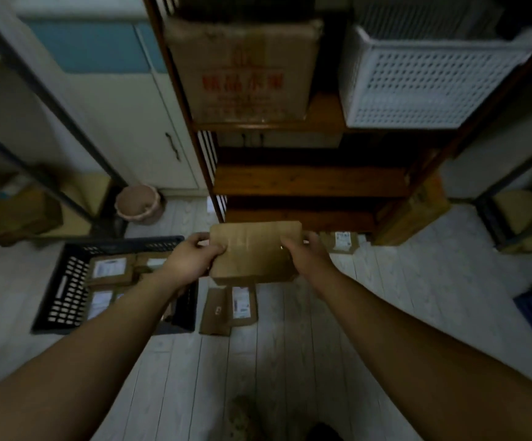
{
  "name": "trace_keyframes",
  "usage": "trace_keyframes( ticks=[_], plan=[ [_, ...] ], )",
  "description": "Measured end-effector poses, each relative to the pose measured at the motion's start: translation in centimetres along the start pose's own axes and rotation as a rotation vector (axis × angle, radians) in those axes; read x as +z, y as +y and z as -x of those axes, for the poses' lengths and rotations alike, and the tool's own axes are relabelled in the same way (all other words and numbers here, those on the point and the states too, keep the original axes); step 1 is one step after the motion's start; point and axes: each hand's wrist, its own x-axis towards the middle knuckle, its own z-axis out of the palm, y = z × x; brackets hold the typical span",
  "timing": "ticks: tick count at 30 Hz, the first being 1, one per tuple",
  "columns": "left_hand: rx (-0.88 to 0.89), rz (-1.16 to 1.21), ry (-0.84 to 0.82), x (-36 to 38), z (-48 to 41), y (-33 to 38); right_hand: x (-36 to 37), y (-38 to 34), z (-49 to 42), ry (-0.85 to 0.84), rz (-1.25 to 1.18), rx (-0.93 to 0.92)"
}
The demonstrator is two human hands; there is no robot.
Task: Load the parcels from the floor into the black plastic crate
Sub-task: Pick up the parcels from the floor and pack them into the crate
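We record both forearms reaching forward from the lower corners of the view, converging at centre; the left hand (191, 259) clasps the left edge of a plain brown cardboard parcel (253, 249), thumb on the top face and fingers curled under; the right hand (304, 253) clasps the right edge likewise, thumb on top; both hands are closed upon the parcel, which is held clear of the floor, roughly level, its long side running left to right.

We note the black plastic crate (64, 288) on the pale plank floor (290, 345) at 8 o'clock from the held parcel, just beside the left wrist; the crate has slotted walls and already holds several brown parcels (110, 270) with white labels facing up; the held parcel stands beside the crate and not over it.

We observe two further parcels (229, 308) lying flat on the floor at 6 o'clock, directly beneath the held one, one bearing a white label; another labelled parcel (341, 241) lies on the floor at 3 o'clock, just beyond the right hand, at the foot of a wooden shelf unit (309, 181).

As to writing: the label print is too small and blurred for us to read; a large cardboard box (242, 68) on the shelf at 12 o'clock bears red characters, not legible to us; a white perforated basket (430, 81) sits beside it at 1 o'clock; a pink bin (137, 203) stands at 10 o'clock.
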Motion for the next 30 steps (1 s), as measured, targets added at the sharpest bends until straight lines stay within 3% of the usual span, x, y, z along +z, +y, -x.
trace_keyframes(
  ticks=[5, 10, 18, 24, 30],
  plan=[
    [0.145, 0.025, 0.032, -0.4, 6.8, 2.5, -2.1, -4.1, 4.5, 0.072, -0.012, -0.110],
    [0.252, 0.143, 0.251, -0.8, 12.6, 4.6, -3.1, -6.5, 9.3, 0.031, 0.004, -0.195],
    [0.395, 0.110, 0.248, -5.0, 18.1, 5.3, -1.0, -8.8, 15.8, -0.071, 0.072, -0.442],
    [0.422, 0.072, 0.277, -13.5, 21.3, 1.0, 8.6, -7.6, 19.2, -0.126, 0.137, -0.641],
    [0.346, 0.044, 0.217, -24.9, 23.3, -6.4, 22.1, -4.7, 22.4, -0.147, 0.280, -0.648]
  ],
)
